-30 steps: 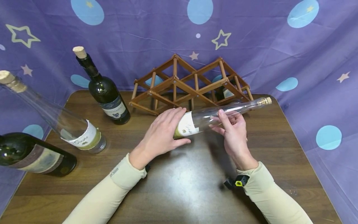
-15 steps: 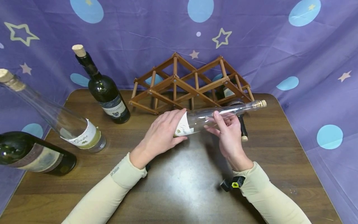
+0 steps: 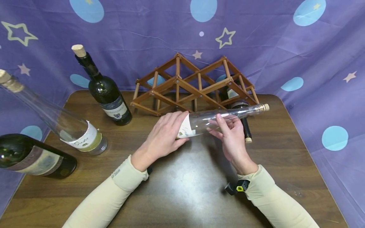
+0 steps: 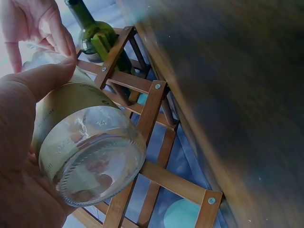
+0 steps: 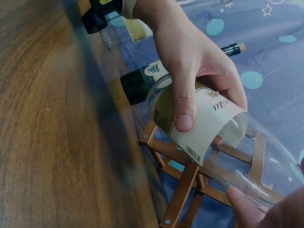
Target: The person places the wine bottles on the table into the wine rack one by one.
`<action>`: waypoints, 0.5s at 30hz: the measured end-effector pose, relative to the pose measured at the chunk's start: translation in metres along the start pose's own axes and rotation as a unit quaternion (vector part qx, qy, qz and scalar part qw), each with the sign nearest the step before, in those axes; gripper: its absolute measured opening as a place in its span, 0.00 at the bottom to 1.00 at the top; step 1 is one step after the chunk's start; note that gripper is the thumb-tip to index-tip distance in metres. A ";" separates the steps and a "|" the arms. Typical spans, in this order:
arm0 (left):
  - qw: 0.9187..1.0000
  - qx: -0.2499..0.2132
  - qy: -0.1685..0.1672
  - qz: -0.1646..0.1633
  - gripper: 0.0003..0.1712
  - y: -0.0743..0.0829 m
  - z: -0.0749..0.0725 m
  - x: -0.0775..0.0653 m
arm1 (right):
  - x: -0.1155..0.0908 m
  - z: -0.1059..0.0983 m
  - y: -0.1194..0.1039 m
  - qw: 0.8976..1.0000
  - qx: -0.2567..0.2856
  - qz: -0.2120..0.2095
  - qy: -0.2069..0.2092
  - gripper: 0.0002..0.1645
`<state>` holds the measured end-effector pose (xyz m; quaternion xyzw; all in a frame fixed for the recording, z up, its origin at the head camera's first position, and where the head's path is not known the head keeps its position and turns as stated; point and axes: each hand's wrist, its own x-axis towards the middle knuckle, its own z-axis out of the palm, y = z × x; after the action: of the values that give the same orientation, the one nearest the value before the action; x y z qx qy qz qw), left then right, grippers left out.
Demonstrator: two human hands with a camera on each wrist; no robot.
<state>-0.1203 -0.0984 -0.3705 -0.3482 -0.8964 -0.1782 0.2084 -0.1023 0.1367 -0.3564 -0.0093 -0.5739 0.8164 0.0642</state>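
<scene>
Both hands hold a clear glass bottle (image 3: 203, 122) with a cork and a white label, lying nearly level in front of the wooden wine rack (image 3: 188, 87). My left hand (image 3: 163, 134) grips its base end from above, thumb on the near side; the left wrist view shows the bottle's round base (image 4: 102, 171) inside that grip. Around the middle, my right hand (image 3: 232, 136) holds the glass with the thumb on top and fingers beneath. A dark corked bottle (image 3: 246, 126) lies in the rack's right end, its neck pointing toward me, partly hidden behind the clear one.
To the left on the wooden table (image 3: 182, 196) stand a dark bottle with a blue label (image 3: 109, 101), another clear corked bottle (image 3: 85, 139) and a large dark bottle (image 3: 37, 156). A purple curtain (image 3: 159, 28) hangs behind the rack.
The clear bottle and my right hand have shifted slightly left and toward me, uncovering the neck of the dark bottle in the rack. My left hand keeps its grip on the base.
</scene>
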 end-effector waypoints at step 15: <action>1.000 0.007 0.002 0.005 0.53 -0.005 -0.008 -0.004 | -0.008 -0.004 -0.008 0.998 -0.033 0.039 -0.038 0.31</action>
<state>-0.1196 -0.1080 -0.3664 -0.3507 -0.8955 -0.1714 0.2138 -0.0932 0.1423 -0.3505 -0.0027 -0.6019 0.7985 0.0095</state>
